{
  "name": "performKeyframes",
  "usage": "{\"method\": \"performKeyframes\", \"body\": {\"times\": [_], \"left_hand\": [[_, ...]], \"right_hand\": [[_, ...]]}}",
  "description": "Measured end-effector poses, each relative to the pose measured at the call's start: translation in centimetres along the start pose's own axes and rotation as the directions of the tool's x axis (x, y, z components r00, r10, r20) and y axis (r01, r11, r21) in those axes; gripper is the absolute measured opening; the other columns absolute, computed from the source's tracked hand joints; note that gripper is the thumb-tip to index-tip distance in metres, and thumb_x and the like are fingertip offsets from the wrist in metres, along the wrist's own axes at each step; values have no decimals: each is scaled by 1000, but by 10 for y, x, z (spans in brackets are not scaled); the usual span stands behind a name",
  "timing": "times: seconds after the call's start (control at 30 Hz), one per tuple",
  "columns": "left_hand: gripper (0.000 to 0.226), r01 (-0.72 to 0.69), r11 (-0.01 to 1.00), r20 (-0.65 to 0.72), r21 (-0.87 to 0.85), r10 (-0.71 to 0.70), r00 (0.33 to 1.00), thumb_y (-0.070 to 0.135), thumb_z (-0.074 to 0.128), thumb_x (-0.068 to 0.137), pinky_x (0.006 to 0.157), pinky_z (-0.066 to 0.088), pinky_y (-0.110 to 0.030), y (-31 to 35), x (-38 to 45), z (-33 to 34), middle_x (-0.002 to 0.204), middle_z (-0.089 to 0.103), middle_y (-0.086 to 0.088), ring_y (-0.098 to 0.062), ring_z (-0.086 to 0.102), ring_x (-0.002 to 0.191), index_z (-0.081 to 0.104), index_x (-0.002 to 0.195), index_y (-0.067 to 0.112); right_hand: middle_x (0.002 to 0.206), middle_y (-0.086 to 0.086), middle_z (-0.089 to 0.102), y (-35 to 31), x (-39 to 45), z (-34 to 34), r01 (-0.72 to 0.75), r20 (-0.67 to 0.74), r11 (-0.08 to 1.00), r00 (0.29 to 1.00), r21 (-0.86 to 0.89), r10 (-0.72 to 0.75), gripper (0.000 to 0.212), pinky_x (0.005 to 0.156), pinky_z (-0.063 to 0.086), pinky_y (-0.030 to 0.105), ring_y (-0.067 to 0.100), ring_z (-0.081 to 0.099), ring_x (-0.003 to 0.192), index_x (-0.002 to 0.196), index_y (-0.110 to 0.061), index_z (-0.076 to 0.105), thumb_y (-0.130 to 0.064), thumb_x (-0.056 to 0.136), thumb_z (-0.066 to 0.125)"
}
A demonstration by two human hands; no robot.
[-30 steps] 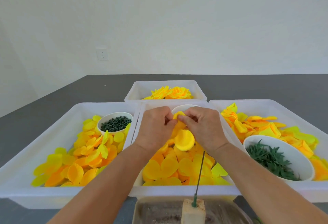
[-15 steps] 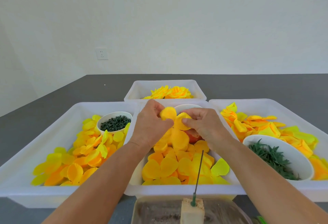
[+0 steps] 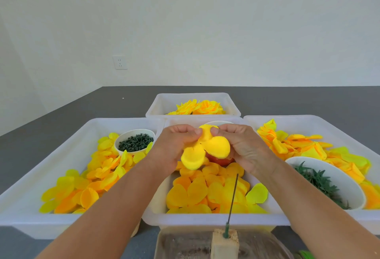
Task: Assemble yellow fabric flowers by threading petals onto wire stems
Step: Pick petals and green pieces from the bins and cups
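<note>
both hands pinch one yellow petal piece (image 3: 205,152) between them, the left hand (image 3: 174,147) gripping its left side and the right hand (image 3: 240,147) its right, thumbs meeting at the top fold; each grip is closed narrow on the fabric. the piece hangs above the middle bin (image 3: 205,220) of loose petals, with two round lobes drooping toward the near side. the wire stem (image 3: 233,199) stands upright in a foam block (image 3: 225,245) just near of that bin, well below the hands and bare of petals. to do this well, i'd say find the centre hole first, keep the lobes spread, and bring the piece down straight over the wire tip so it doesn't snag or tear. finished flowers (image 3: 198,107) sit in the far bin (image 3: 193,97).
</note>
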State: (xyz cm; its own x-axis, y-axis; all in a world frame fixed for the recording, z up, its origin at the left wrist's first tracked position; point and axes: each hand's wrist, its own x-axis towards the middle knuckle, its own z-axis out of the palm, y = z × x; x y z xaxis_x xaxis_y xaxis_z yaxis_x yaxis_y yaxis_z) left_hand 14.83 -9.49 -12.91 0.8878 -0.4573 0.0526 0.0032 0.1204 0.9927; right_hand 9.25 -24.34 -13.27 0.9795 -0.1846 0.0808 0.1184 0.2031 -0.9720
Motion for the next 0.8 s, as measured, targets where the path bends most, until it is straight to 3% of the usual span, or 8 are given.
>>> {"method": "performKeyframes", "body": {"times": [0.1, 0.23, 0.33, 0.43, 0.53, 0.63, 0.73, 0.8], "left_hand": [[15, 55, 996, 53, -71, -51, 997, 11, 68, 71, 61, 45, -29, 2, 0, -4, 61, 63, -4, -18, 54, 59, 67, 57, 13], [17, -145, 934, -43, 326, 168, 985, 5, 69, 81, 61, 50, -24, -5, 0, -2, 70, 66, 0, -12, 58, 65, 68, 72, 19], [6, -246, 854, 59, 459, 247, 967, 6, 69, 81, 56, 51, -29, -9, -1, 1, 73, 66, -14, -17, 58, 61, 69, 76, 10], [16, -303, 748, 67, 591, 328, 942, 10, 73, 78, 57, 41, -31, -12, 1, 0, 66, 55, -17, -16, 46, 60, 65, 73, -2], [18, -294, 760, 58, 579, 321, 945, 11, 75, 76, 55, 38, -28, -12, 3, -1, 60, 51, -5, -12, 42, 56, 63, 66, 2], [17, -295, 820, 38, 490, 318, 947, 15, 73, 78, 54, 42, -18, -12, 2, 2, 58, 58, 7, -3, 50, 55, 66, 65, 21], [12, -292, 872, 29, 394, 306, 952, 19, 67, 85, 64, 47, -24, -10, 2, 4, 70, 67, 0, -6, 56, 67, 70, 74, 24], [13, -283, 885, -1, 370, 305, 952, 17, 68, 83, 64, 44, -29, -10, 2, 2, 69, 63, -4, -12, 53, 67, 69, 72, 21]], "right_hand": [[61, 0, 68, -2, -2, 2, 50, 86, 999, 995, 13, -51, 13, 47, 49, 16, 6, 64, 54, 67, -10, 72, -13, 76, 64], [63, -3, 68, 5, -2, -1, 193, -25, 900, 975, -392, -220, 10, 56, 49, 18, 5, 59, 58, 74, -13, 70, -8, 83, 67], [67, 9, 69, 7, -3, -2, 214, -31, 889, 968, -405, -248, 4, 57, 48, 21, 10, 59, 62, 79, -7, 72, -9, 82, 69], [69, 20, 62, 9, -3, -4, 190, -51, 873, 970, -450, -237, 15, 60, 43, 29, 17, 52, 64, 80, 1, 70, -14, 80, 72], [65, 2, 64, 8, -2, -4, 234, -57, 831, 951, -505, -303, 11, 60, 45, 26, 9, 54, 61, 72, -6, 70, -15, 76, 76], [56, -6, 56, 8, 0, -3, 288, -97, 760, 904, -583, -416, 19, 54, 40, 16, 1, 48, 51, 61, -12, 63, -14, 74, 78], [49, -7, 41, 10, 2, -5, 328, -134, 690, 841, -645, -525, 37, 45, 29, 11, 2, 39, 46, 52, -16, 48, -16, 71, 80], [50, -6, 41, 10, 2, -5, 326, -120, 706, 856, -629, -503, 38, 46, 29, 11, 3, 38, 46, 51, -16, 48, -17, 71, 80]]}}
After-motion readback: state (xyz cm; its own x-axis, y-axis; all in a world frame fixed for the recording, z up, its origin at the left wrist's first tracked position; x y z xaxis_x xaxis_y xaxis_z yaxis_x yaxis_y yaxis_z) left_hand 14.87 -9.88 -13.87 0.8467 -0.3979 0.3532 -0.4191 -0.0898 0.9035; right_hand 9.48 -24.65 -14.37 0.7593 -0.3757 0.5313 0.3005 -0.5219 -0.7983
